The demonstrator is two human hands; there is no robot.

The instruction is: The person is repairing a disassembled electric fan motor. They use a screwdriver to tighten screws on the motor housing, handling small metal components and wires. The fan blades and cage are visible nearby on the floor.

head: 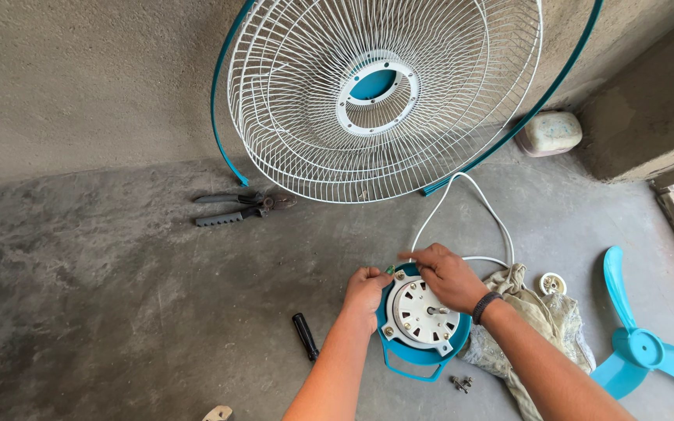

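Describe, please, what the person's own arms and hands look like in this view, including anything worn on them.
Both forearms are bare, with no sleeves in view and no gloves. The left hand wears nothing that shows: no ring, watch or band can be made out. The right hand is likewise ungloved, and on its wrist sits a dark wristband, narrow and black. No other markings are visible on either arm.

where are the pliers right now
The pliers lie on the concrete floor, upper left in the head view, just below the left edge of the leaning fan grille.
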